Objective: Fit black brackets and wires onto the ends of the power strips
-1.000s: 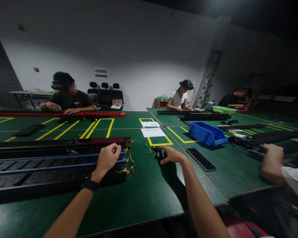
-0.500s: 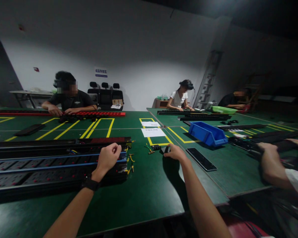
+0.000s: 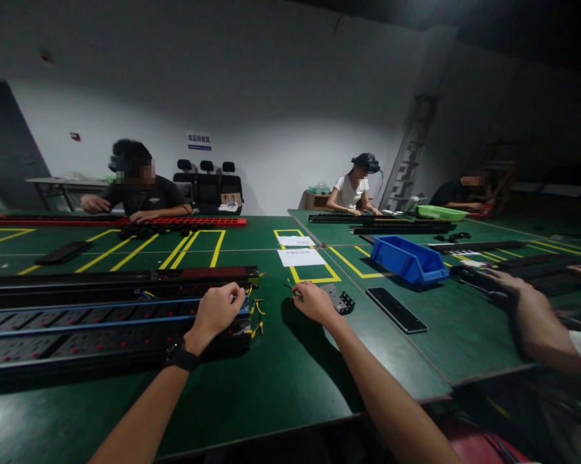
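Right grip (image 3: pixel 314 303) half-curled at small wires (image 3: pixel 289 284), hold unclear; metal bracket (image 3: pixel 339 299) just right. Left grip (image 3: pixel 219 309) loosely curled, can't tell contents.

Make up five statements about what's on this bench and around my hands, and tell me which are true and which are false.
1. The phone lies on the green table. True.
2. The right hand is holding the phone. False: it is to the left of the phone, beside a perforated metal bracket.
3. The blue bin stands farther from the wearer than the phone. True.
4. The wristwatch is on the right arm. False: it is on the left wrist, just behind the left hand.
5. The white papers lie inside the blue bin. False: they lie on the table, to the left of the bin.
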`<action>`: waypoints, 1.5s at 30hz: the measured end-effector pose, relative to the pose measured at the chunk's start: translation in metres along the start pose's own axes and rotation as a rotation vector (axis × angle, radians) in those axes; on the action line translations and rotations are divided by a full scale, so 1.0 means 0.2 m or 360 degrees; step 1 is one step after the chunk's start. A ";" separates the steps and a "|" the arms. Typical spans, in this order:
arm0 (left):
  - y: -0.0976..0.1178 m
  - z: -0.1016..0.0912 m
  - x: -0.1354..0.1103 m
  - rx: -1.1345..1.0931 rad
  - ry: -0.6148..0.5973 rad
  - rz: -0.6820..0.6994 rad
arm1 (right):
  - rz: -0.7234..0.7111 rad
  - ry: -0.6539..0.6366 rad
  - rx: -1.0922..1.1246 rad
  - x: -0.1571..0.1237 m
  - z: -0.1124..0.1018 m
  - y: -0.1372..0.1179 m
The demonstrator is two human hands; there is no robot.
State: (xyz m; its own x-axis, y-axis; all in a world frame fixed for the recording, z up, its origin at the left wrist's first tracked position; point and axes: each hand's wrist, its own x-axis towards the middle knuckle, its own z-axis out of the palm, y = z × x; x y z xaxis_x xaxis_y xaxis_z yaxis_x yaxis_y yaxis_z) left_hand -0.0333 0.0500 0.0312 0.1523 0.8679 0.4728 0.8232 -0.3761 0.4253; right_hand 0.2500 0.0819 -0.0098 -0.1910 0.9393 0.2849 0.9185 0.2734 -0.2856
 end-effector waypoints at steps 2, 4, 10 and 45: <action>0.00 0.00 0.00 0.0073 0.0002 0.0016 | 0.0034 0.0010 -0.0058 -0.01 0.01 -0.02; 0.00 0.00 -0.01 0.0134 0.0002 0.0030 | 0.0094 0.0034 -0.0120 -0.02 0.01 -0.01; 0.01 0.00 -0.01 0.0376 -0.0066 0.0054 | -0.0005 -0.0048 -0.0030 -0.02 0.00 0.00; 0.04 0.00 -0.03 0.0528 -0.0193 0.0197 | -0.0375 -0.0265 0.0086 -0.05 0.08 -0.16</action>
State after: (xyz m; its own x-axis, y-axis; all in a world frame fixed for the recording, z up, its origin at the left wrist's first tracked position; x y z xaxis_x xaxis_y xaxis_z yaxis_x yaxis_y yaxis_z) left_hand -0.0270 0.0412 0.0321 0.3092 0.8621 0.4015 0.9240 -0.3723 0.0878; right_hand 0.2166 0.0668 -0.0185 -0.4552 0.8684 0.1965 0.8232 0.4946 -0.2787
